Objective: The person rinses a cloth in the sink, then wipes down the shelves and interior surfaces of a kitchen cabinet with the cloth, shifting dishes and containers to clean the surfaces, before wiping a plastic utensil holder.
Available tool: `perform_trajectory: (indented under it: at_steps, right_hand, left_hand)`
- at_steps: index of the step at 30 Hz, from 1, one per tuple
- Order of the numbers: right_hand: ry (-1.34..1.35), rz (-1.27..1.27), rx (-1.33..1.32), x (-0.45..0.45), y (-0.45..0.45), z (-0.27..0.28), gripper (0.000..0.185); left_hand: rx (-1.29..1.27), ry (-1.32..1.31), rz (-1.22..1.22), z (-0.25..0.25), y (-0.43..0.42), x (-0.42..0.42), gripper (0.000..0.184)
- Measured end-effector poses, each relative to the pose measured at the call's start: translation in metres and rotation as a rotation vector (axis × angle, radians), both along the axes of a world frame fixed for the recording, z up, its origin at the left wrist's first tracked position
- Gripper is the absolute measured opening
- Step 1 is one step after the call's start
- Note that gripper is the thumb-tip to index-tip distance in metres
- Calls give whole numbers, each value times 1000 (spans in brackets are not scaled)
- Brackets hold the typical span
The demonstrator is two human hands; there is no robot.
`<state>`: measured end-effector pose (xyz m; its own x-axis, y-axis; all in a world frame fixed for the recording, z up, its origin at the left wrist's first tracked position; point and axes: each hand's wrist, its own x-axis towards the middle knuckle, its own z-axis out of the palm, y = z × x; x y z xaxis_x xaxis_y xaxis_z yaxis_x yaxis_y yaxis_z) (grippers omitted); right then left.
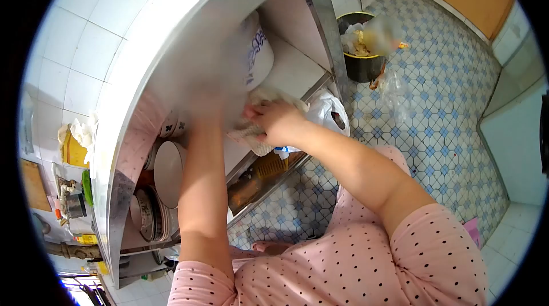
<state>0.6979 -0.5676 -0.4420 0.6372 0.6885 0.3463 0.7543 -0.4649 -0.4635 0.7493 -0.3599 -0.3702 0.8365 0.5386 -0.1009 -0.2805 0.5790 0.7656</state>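
My right hand is closed on a pale textured cloth at the front edge of the cabinet shelf. My left forearm reaches up into the cabinet, and a grey blur covers my left hand, so its fingers and anything in them are hidden. Just beyond the blur stands a white container with blue patterns. A white plastic bag lies to the right of the cloth. Left of my forearm, a large white bowl leans inside the cabinet, near small patterned bowls.
Stacked dishes stand at the lower left of the cabinet. A black bin with rubbish is on the tiled floor, beside a clear plastic bag. The cabinet's metal-edged frame rises between shelf and bin.
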Motion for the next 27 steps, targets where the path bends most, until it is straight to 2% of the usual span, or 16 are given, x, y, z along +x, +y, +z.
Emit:
perform_trajectory:
  at_steps: [2, 7, 8, 11, 13, 14, 15, 16, 17, 19, 20, 21, 23, 25, 27]
  right_hand:
    - [-30, 21, 64, 3, 0, -6, 53]
    - [-42, -27, 414, -2, -6, -12, 38]
    - [-39, -28, 400, -4, -13, -7, 32]
    - [382, -153, -214, -21, -54, 44, 33]
    - [554, -287, 104, -34, -83, 41, 34]
    - [633, -303, 365, -39, -95, 33, 36]
    - [706, -313, 629, -44, -106, 23, 37]
    - [768, -316, 895, -53, -115, 32, 40]
    - [885, -231, 1067, -70, -131, 42, 54]
    - [701, -148, 1050, -99, -148, 61, 65]
    - [574, -118, 918, -110, -161, 55, 58]
    - [455, -127, 866, -135, -166, 77, 57]
    - [328, -237, 839, -168, -179, 80, 57]
    - [250, -335, 832, -193, -197, 82, 58]
    - [348, -457, 954, -211, -215, 76, 61]
  left_hand:
    - [-13, -25, 64, 20, -36, -24, 5]
    - [-24, 76, 136, 44, -38, -70, 7]
    - [-22, 89, 147, 45, -38, -80, 7]
    - [51, 73, 55, 47, -44, -117, 6]
    - [-4, 196, 29, 56, -56, -139, 7]
    - [-28, 265, 13, 58, -59, -152, 7]
    - [-35, 226, -105, 47, -51, -165, 7]
    - [-28, 240, -121, 49, -59, -179, 6]
    - [-22, 254, -139, 53, -70, -192, 6]
    - [19, 239, -257, 58, -87, -215, 7]
    - [51, 208, -382, 52, -86, -225, 14]
    - [24, 177, -423, 59, -100, -235, 22]
    - [33, 179, -556, 75, -122, -251, 26]
    - [-5, 64, -691, 82, -131, -262, 24]
    - [16, -13, -793, 101, -144, -271, 24]
